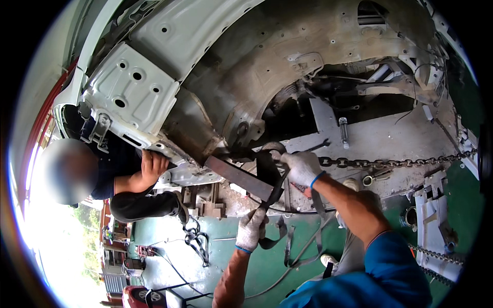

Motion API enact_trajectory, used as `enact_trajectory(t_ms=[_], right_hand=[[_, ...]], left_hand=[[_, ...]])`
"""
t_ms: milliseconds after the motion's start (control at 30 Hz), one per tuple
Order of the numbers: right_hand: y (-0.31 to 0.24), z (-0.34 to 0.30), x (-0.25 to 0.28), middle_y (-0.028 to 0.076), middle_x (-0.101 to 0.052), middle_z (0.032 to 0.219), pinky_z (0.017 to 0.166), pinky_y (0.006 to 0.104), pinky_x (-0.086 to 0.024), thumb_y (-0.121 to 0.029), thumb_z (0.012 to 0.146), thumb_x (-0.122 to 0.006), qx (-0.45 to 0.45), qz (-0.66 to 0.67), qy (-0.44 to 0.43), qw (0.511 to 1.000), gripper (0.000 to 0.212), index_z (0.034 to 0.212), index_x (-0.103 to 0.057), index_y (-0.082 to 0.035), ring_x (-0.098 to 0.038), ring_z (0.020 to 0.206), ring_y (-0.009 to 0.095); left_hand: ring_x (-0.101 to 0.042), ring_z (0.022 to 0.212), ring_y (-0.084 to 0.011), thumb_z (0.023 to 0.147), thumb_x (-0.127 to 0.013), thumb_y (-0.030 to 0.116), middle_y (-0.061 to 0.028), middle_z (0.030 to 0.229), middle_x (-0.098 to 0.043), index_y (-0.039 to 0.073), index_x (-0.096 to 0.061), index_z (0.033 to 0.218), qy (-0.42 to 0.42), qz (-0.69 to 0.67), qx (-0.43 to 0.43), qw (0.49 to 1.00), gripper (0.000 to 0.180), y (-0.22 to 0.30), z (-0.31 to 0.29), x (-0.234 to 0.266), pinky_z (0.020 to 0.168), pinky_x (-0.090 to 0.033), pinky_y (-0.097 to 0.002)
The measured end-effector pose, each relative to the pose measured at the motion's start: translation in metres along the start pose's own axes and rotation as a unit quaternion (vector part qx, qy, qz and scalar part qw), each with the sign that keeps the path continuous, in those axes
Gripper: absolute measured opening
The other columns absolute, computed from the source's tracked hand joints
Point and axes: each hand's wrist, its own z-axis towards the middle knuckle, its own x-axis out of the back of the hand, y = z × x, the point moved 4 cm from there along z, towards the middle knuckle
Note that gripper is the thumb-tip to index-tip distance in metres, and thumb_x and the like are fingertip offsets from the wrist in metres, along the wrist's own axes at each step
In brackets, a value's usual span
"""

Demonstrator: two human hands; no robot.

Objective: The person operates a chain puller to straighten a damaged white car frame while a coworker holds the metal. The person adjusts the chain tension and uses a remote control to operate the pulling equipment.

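The gloved left hand (250,228) grips the black webbing strap (270,179) at six o'clock, while the gloved right hand (303,168) closes on its upper loop beside the steel chain (390,163), keeping it taut.

Left hand (250,229) and right hand (303,168): white knit gloves with blue cuffs. Strap (270,179) they grip: black. Steel bar (239,178) beside strap: rust-brown. Chain (390,163) right of strap: dark grey. Car body panel (134,92) above strap: white, wheel arch (287,56) mud-tan. Floor (267,267) below: green. Own sleeve (390,272): blue.
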Motion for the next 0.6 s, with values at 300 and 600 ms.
enact_trajectory(t_ms=[300, 600], right_hand=[[0.01, 0.012, -0.006, 0.016, -0.072, 0.1, 0.078, 0.0487, -0.055, -0.024, 0.08, -0.064, 0.013, -0.01, -0.089, 0.996, 0.031, 0.109, -0.071, -0.018, -0.069, 0.095, 0.038], [0.039, -0.038, 0.019, 0.024, -0.072, 0.094, 0.08, 0.0448, -0.057, -0.04, 0.069, -0.071, -0.046, -0.047, -0.301, 0.951, 0.046, 0.096, -0.073, -0.003, -0.071, 0.091, 0.038]], left_hand=[[-0.05, 0.055, -0.0082, 0.102, -0.061, 0.038, 0.0026, 0.07, -0.053, 0.006, -0.06, 0.109, -0.032, -0.081, -0.036, 0.996, 0.032, -0.008, -0.007, -0.009, 0.052, -0.044, -0.0257], [-0.061, 0.075, -0.0108, 0.095, -0.07, 0.021, -0.0016, 0.084, -0.066, 0.003, -0.074, 0.109, -0.129, 0.127, -0.03, 0.983, 0.023, -0.003, 0.02, -0.025, 0.072, -0.05, -0.0258]])
